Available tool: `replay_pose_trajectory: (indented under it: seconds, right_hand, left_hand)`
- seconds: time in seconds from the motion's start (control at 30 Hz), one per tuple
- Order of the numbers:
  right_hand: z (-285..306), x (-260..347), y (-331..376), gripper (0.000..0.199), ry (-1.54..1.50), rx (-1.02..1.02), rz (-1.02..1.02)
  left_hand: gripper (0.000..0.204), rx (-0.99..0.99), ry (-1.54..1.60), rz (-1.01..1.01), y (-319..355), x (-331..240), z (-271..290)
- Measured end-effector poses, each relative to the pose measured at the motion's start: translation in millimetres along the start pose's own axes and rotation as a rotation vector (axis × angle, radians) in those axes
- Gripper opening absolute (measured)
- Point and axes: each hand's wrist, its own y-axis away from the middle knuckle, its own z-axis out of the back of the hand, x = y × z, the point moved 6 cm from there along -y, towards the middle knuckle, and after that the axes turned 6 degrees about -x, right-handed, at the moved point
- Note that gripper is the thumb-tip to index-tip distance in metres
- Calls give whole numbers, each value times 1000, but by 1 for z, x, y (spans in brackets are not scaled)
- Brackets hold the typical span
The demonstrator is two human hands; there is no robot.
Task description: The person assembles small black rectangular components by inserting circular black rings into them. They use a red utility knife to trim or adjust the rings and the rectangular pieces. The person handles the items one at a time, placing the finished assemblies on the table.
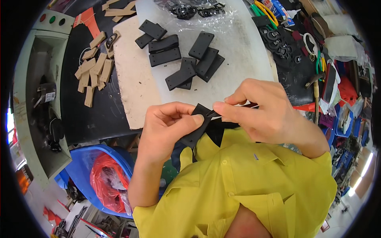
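Note:
My left hand (168, 125) pinches a flat black rectangular piece (198, 127) between thumb and fingers, held up close above my yellow shirt. My right hand (258, 109) grips the same piece at its upper corner, thumb and forefinger closed on a thin black strip (247, 106) that sticks out to the right. Both hands meet near the table's front edge. Several more black rectangular pieces (186, 57) lie scattered on the white sheet (234, 51) beyond my hands.
Tan cardboard-coloured strips (93, 73) lie on the dark table at left. A clear plastic bag with black rings (194, 10) sits at the back. Tools and cluttered bins (317, 43) fill the right. A blue bin with a red bag (105, 176) stands below left.

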Motion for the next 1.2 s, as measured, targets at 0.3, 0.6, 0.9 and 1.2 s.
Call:
replay_pose_trajectory:
  seconds: [0.3, 0.6, 0.9, 1.2]
  right_hand:
    - [-32, -49, 22, 9, -759, 219, -1024]
    - [-29, 0, 3, 24, -160, -33, -129]
    - [-43, -34, 9, 14, -392, 185, -534]
    - [-65, -43, 14, 23, -1068, -137, -1126]
  left_hand:
    - [10, -198, -505, -604, 5, -21, -5]
    - [16, -110, -46, -396, -11, -9, 9]
    - [11, -435, -829, -967, 18, -27, -23]
    - [14, -333, 280, -671, -13, 4, 4]
